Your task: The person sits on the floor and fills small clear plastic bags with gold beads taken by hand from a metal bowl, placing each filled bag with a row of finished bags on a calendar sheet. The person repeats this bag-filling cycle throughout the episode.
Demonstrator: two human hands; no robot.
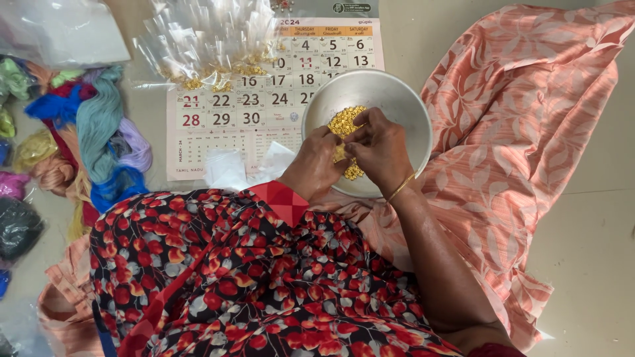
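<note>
Both hands meet over the metal bowl [403, 106]. Left hand [316, 165] and right hand [381, 149] each hold a closed grip pinching small gold beads [344, 122], which lie heaped inside the bowl. Clear packets [211, 43] lie beyond the bowl's left; coloured threads [99, 132] far left.

A round silver metal bowl [397, 89] sits on the floor and holds a heap of small golden beads [345, 121]. Both hands meet over the heap: the left hand [316, 164] and the right hand [380, 147], fingertips pinched together among the beads. At ten o'clock of the bowl, a pile of clear plastic packets [211, 41] lies on a paper wall calendar [235, 122]. At nine o'clock, coloured thread skeins [99, 132] lie well apart from it.
</note>
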